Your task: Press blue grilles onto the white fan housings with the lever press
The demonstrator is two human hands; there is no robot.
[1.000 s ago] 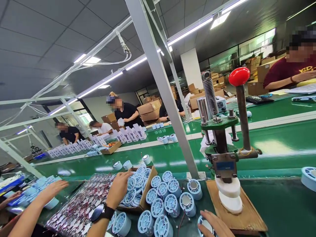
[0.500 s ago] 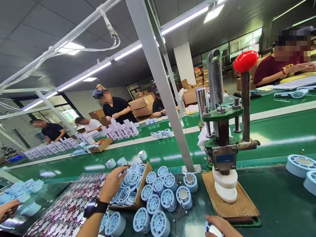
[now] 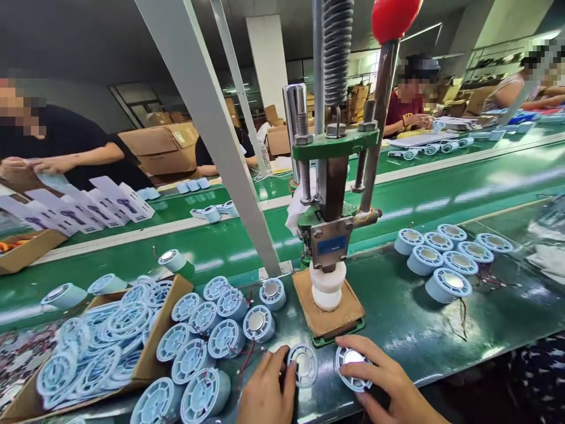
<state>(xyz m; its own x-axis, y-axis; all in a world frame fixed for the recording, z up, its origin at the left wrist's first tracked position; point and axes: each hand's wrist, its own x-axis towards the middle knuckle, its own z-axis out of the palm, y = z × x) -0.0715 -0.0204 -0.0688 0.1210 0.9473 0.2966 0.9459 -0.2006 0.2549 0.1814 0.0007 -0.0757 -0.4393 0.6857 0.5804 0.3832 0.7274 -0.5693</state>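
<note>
- The left hand [image 3: 265,391] rests low on the green worktop [image 3: 397,318], fingers closed on the edge of 1 round blue part [image 3: 302,365].
- The right hand [image 3: 388,386] grips a second round part [image 3: 353,366], fingers clamped around its rim.
- Both parts lie just in front of the hand press [image 3: 329,235] on its wooden board [image 3: 329,312].
- A cardboard box [image 3: 154,365] of blue rings sits at the left.
</note>
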